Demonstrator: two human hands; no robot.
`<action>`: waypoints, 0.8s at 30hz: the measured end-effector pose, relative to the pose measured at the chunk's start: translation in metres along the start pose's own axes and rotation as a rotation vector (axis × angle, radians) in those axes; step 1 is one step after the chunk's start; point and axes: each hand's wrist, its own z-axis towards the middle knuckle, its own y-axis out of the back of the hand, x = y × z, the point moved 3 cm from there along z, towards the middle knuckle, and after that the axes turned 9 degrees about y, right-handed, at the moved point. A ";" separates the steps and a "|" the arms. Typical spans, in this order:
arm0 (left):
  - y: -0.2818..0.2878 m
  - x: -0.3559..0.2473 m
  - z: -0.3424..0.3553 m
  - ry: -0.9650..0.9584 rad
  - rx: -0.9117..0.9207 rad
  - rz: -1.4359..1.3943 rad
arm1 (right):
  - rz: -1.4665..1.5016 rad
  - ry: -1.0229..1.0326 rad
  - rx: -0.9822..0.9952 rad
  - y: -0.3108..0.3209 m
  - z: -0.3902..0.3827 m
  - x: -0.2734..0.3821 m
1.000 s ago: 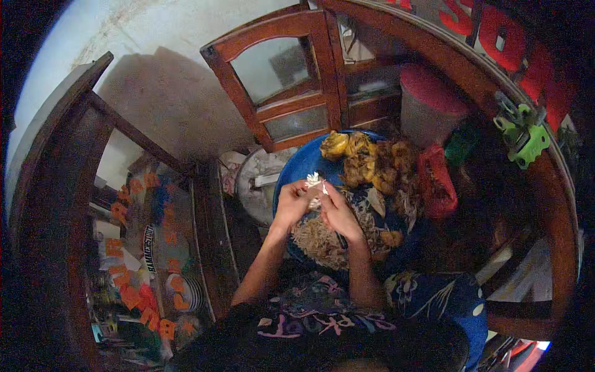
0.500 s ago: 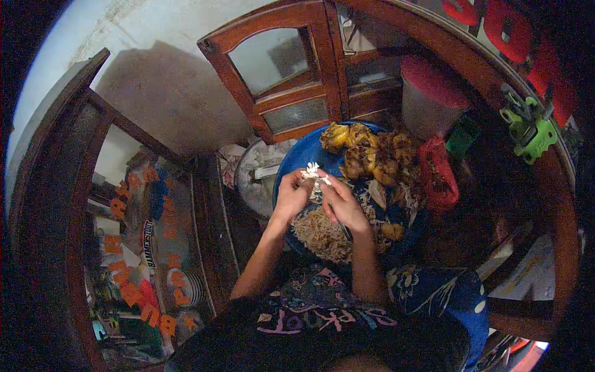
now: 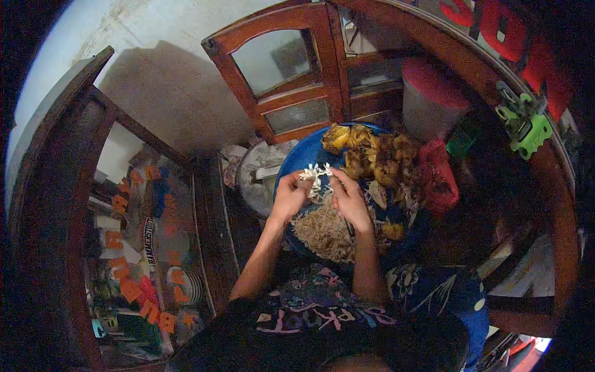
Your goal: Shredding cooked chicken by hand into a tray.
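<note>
Between the fingertips of both hands is a tuft of pale shredded meat (image 3: pixel 317 176), its strands spread upward and sideways. My left hand (image 3: pixel 290 196) pinches one side of it, and my right hand (image 3: pixel 351 202) pinches the other. Below them is a large blue tray (image 3: pixel 305 152). A heap of shredded meat (image 3: pixel 325 233) lies at the tray's near side, partly under my right wrist. Browned, yellowish cooked chicken pieces (image 3: pixel 372 152) pile up at the far right of the tray. A small yellowish chunk (image 3: pixel 392 232) sits at the near right. A thin dark thing under my right wrist is mostly hidden.
A round silvery lid or pan (image 3: pixel 253 181) stands left of the tray. Right of it are a red plastic bag (image 3: pixel 439 177) and a pale bucket with a pink lid (image 3: pixel 434 87). Beyond hangs a wooden cabinet door (image 3: pixel 263 102); green clips (image 3: pixel 527 127) grip the right edge.
My hands have drawn slightly apart, the right one shifting a little rightward. More pale strands show spread out between the fingers.
</note>
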 end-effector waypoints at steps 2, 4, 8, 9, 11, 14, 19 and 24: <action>0.001 0.002 0.001 -0.051 0.016 0.026 | 0.052 0.009 0.077 -0.003 -0.002 -0.005; -0.001 0.002 0.001 -0.100 0.035 0.053 | 0.058 -0.057 0.146 -0.015 -0.008 -0.001; 0.001 0.008 0.002 -0.128 -0.057 0.101 | -0.180 0.120 0.003 -0.002 0.002 -0.011; 0.004 0.014 0.005 -0.038 -0.030 0.128 | -0.256 0.132 -0.020 0.003 0.005 -0.016; 0.006 0.015 0.007 -0.030 0.007 0.142 | -0.043 0.008 0.045 0.000 -0.001 -0.017; 0.001 0.005 0.004 -0.085 -0.004 0.101 | 0.138 -0.036 0.200 -0.014 -0.005 -0.010; 0.006 0.002 0.002 -0.033 -0.045 0.000 | 0.046 -0.049 0.087 0.000 0.001 -0.011; 0.012 0.011 0.008 -0.084 -0.062 0.082 | 0.212 -0.100 0.190 -0.020 -0.004 -0.007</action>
